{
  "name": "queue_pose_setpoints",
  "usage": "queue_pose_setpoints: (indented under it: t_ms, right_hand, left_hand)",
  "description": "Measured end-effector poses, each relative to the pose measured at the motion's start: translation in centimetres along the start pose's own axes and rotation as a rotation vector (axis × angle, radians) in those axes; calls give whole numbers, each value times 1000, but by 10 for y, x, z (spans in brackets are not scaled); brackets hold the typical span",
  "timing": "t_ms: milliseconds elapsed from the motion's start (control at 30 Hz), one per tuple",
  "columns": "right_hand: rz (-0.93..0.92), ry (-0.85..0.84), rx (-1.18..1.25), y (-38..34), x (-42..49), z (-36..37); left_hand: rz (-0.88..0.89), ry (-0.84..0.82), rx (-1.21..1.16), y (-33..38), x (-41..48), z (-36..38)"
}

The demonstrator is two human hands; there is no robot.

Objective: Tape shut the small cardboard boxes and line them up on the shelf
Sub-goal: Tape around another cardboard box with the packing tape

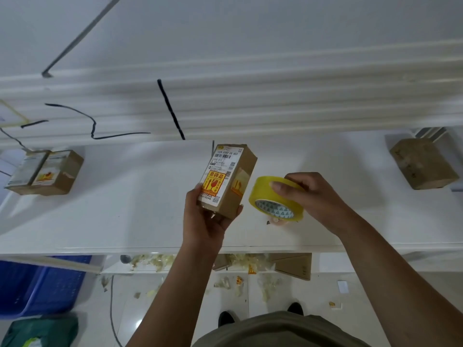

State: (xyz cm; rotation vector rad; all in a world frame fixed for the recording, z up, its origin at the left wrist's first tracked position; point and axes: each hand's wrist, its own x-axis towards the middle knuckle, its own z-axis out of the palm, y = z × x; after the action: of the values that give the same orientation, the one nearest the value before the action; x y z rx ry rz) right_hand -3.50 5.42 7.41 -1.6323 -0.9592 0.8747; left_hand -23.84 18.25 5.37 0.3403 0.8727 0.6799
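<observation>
My left hand (204, 219) grips the near end of a small cardboard box (231, 175) with a white shipping label and a red and yellow fragile sticker, held tilted above the white shelf (125, 209). Just to its right, my right hand (309, 196) holds a roll of yellow tape (274, 199) with fingers over its rim. The roll and the box are a little apart. Two labelled boxes (46, 172) stand side by side at the shelf's far left. Another plain brown box (423, 164) sits at the far right.
Black cables (171, 110) run over the white ledges behind the shelf. Below the shelf's front edge lie flattened cardboard (294, 267) and scraps of tape on the tiled floor. A blue crate (37, 286) and a green bag (40, 331) sit at the lower left.
</observation>
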Motion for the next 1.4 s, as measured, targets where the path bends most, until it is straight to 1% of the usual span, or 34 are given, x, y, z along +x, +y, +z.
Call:
queue_pose_setpoints:
  t_ms: [100,167,233,267,300,333,400,433,500,567,600,633,700,767,833,867,933,1033,1100,1200,1233,1300,1400]
  right_hand:
    - [22,25,-71,-3,5,3]
    - [23,53,-115,-6,5,7]
    - [24,67,-95,-7,3,10]
    - [30,84,-73,-9,2,11]
    - [35,106,-56,-9,2,11]
    - [38,123,-58,-8,1,11]
    - [47,136,-110,-8,0,10]
    - [55,141,-129,-8,-1,11]
    - [60,153,-144,-8,-3,13]
    - [65,150,-184,-12,-3,15]
    - [67,137,-197,-15,-3,15]
    - [68,117,-194,-18,-3,15]
    - [56,43,-96,-20,-4,11]
    - [1,-59,71,-17,-6,4]
    - [-68,-113,193,-9,-10,1]
    - [-104,-106,216,-6,-12,3]
    - [-134,-40,235,-3,-14,12]
    - [-173,77,270,-3,-14,20]
    - [-190,147,228,-6,-13,19]
    - [-156,217,-29,1,-16,12]
    - [-117,240,-86,7,-19,11]
    - [-22,275,-92,15,-24,9]
    - [24,294,-195,17,-20,7]
  left_hand:
    - [-67,-52,-77,-8,-1,1]
    - [-165,-108,-93,-10,-2,2]
    - [-273,-142,-50,-10,-4,3]
    - [-294,-134,21,-11,-2,3]
    - [-270,-102,132,-12,0,2]
    - [-191,-50,260,-14,2,1]
    - [65,34,497,-15,6,-3]
    - [160,31,569,-14,5,-3]
    - [224,-63,641,-10,2,-3]
    - [265,-202,764,-8,1,-2]
    - [301,-241,804,-8,0,-1]
    - [329,-239,804,-10,0,-1]
    - [295,-170,660,-12,0,-1]
    - [207,-124,488,-13,0,-2]
    - [147,-79,362,-12,-1,-4]
    - [123,-60,310,-12,-1,-5]
    - [78,-42,230,-12,-1,-5]
    - [-49,-3,139,-20,-6,1]
    - [-131,26,64,-21,-10,5]
    - [-222,54,-87,-8,-10,7]
    - [-260,44,-106,-5,-10,8]
    - [-333,1,-107,-6,-13,9]
    - [-409,-51,-106,-21,-15,5]
